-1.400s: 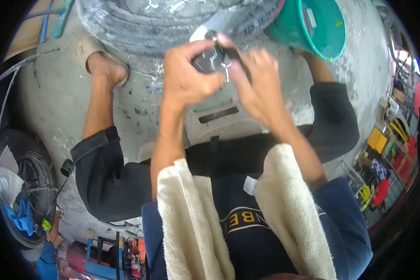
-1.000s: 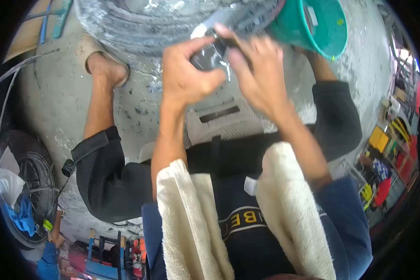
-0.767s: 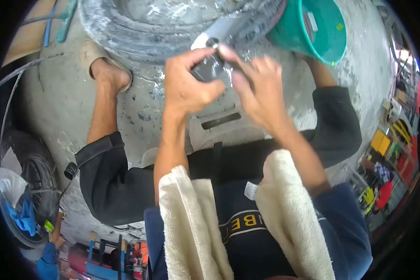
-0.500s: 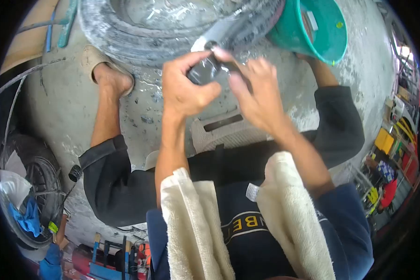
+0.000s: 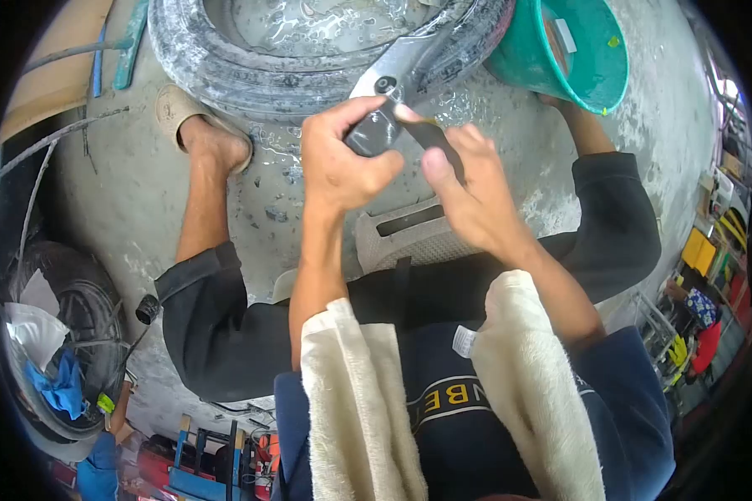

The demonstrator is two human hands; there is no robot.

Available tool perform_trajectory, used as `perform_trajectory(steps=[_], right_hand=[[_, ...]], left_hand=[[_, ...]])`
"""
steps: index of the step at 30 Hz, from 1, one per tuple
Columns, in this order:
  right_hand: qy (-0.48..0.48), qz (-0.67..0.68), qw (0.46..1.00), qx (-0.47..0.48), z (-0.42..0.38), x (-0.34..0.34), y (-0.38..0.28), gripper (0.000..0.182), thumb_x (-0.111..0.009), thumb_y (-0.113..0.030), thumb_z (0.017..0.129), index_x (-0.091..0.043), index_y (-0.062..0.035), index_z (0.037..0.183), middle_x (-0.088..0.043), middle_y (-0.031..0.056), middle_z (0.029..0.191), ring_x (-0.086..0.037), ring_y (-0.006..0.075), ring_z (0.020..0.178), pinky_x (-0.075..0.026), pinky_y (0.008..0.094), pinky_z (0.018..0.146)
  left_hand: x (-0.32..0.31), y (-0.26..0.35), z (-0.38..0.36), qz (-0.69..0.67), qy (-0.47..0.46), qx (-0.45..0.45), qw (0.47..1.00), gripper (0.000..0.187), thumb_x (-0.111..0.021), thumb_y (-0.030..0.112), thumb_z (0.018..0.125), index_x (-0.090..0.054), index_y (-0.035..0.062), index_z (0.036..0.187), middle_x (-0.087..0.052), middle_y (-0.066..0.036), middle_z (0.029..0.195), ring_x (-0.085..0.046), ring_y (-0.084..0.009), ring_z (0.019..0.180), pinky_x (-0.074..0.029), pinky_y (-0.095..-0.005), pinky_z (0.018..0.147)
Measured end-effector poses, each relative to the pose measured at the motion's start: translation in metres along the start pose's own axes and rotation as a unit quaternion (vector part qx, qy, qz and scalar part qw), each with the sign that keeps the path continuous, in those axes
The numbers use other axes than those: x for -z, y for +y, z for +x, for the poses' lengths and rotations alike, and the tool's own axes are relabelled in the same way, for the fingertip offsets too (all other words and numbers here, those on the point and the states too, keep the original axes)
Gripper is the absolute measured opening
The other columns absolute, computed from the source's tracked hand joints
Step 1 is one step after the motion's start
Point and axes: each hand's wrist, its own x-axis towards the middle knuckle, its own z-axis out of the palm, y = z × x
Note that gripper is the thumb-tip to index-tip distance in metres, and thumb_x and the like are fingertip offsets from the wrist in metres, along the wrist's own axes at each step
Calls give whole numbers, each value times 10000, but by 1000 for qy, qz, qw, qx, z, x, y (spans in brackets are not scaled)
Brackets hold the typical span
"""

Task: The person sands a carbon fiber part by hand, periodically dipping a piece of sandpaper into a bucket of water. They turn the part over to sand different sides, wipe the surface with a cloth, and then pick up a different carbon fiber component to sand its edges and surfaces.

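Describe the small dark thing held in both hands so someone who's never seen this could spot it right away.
Start at the big wet tyre lying on the concrete floor at the top of the view, with a teal bucket to its right. Just below the tyre's rim, the left hand and right hand meet around a dark rubber piece. It is the only glossy black, wet item pinched between fingers.

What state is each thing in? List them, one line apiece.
Left hand: closed in a grip on the dark rubber piece.
Right hand: fingers pinching the same piece.
Dark rubber piece: held up between both hands, wet.
Green bucket: tilted, mouth open to the camera.
Tyre: lying flat, water pooled inside.
Towel: draped over the shoulders.
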Motion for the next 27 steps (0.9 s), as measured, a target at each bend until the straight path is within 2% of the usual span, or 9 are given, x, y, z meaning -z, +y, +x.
perform_trajectory(steps=[3, 4, 8, 11, 15, 17, 19, 22, 27], right_hand=[[-71, 33, 997, 4, 32, 2, 9, 418, -480, -346, 984, -571, -159, 1347, -623, 117, 847, -539, 286, 853, -396, 390, 836], [-2, 32, 999, 35, 27, -6, 7, 423, -458, -380, 995, -600, -117, 1294, -591, 106, 754, -534, 284, 792, -405, 383, 804], [-19, 135, 990, -17, 6, 5, -2, 456, -426, -424, 1009, -636, -73, 1209, -534, 84, 679, -498, 272, 660, -404, 408, 773], [-58, 164, 983, -58, 23, 2, 1, 454, -431, -424, 1007, -634, -71, 1208, -549, 85, 686, -502, 248, 662, -405, 403, 818], [-25, 164, 985, -38, 12, 1, -1, 452, -439, -429, 1003, -645, -26, 1007, -575, 115, 711, -528, 254, 696, -414, 413, 825], [-19, 149, 988, -34, 15, 8, 0, 469, -440, -429, 1002, -646, -12, 940, -597, 134, 747, -550, 272, 740, -418, 425, 819], [-110, 115, 985, -71, 31, 10, -4, 450, -432, -428, 1003, -648, -63, 1153, -623, 133, 815, -558, 297, 800, -412, 439, 828], [-69, 105, 992, -19, 17, 8, -3, 414, -450, -395, 994, -639, -32, 1055, -614, 146, 788, -545, 328, 794, -417, 433, 800], [-67, 141, 988, -20, 27, 3, -5, 356, -469, -333, 985, -644, -42, 1095, -616, 141, 788, -542, 322, 788, -414, 414, 797]], left_hand=[[6, 21, 4, -57, -55, 142, 987, 389, -672, 92, 583, -712, -13, 955, -633, 5, 719, -559, -55, 668, -469, -236, 614], [11, 13, 4, -77, -77, 141, 984, 388, -672, 90, 585, -715, -7, 958, -627, 9, 706, -554, -51, 663, -465, -235, 609], [0, -2, -2, -12, -13, 20, 1000, 328, -653, 87, 603, -672, -21, 913, -584, 44, 740, -497, -39, 624, -400, -192, 550], [10, 17, 5, -56, -75, 124, 988, 367, -653, 77, 590, -677, -29, 941, -596, 39, 773, -512, -47, 652, -409, -187, 579], [5, 9, 0, 19, -42, 27, 999, 410, -631, 58, 595, -672, -49, 988, -627, 12, 822, -543, -56, 652, -442, -195, 579], [4, 11, -1, -90, -18, 96, 991, 395, -689, 70, 585, -706, -18, 970, -652, 4, 788, -576, -60, 718, -473, -215, 652], [10, 10, -1, -73, -70, 149, 984, 390, -689, 73, 582, -707, -7, 964, -651, 6, 782, -573, -60, 716, -475, -216, 658], [5, 9, 1, -34, -27, 25, 999, 359, -673, 86, 597, -709, -1, 944, -631, 23, 733, -562, -53, 681, -467, -217, 615], [13, 10, 4, -69, -63, 131, 987, 398, -691, 94, 566, -708, -9, 950, -632, 19, 737, -566, -54, 692, -471, -224, 639]])
